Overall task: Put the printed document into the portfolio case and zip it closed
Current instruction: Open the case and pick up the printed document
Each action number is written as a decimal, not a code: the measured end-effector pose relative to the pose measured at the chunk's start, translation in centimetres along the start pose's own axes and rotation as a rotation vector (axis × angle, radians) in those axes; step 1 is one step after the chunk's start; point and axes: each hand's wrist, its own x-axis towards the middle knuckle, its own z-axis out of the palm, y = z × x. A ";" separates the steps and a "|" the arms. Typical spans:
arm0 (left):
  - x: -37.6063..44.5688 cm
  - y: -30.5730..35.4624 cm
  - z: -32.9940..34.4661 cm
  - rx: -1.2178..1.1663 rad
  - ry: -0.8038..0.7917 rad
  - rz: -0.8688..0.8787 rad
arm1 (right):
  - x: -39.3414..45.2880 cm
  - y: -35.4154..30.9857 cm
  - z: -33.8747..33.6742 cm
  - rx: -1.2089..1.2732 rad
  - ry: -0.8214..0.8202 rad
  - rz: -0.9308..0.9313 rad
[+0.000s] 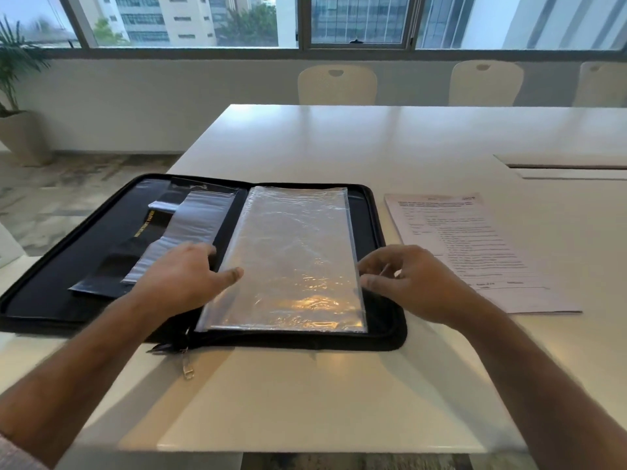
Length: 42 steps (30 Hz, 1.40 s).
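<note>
Head view, printed document [475, 245] right of fingers [371, 266]

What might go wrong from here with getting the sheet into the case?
The crinkled clear plastic sleeves look limp, so the printed white document may snag or crease entering one. The open black zip portfolio case overhangs the white table edge at left and could tip when closed.
</note>
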 end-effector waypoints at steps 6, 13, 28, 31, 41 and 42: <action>-0.1 7.9 -0.1 -0.221 0.097 0.258 | 1.2 4.6 -4.5 -0.033 0.342 0.129; 0.5 19.4 1.8 -0.526 -0.046 0.367 | 2.4 10.5 -9.4 -0.244 0.516 0.450; 2.3 27.8 5.6 -0.642 -0.390 0.195 | 1.7 14.1 -10.5 -0.501 0.402 0.820; 2.1 28.6 5.6 -0.684 -0.424 0.160 | 1.8 14.1 -10.6 -0.489 0.390 0.810; 2.4 28.7 6.1 -0.988 -0.463 -0.148 | 1.6 14.2 -11.1 -0.472 0.342 0.803; 2.4 28.8 6.1 -0.988 -0.468 -0.154 | 1.6 14.2 -11.2 -0.470 0.336 0.801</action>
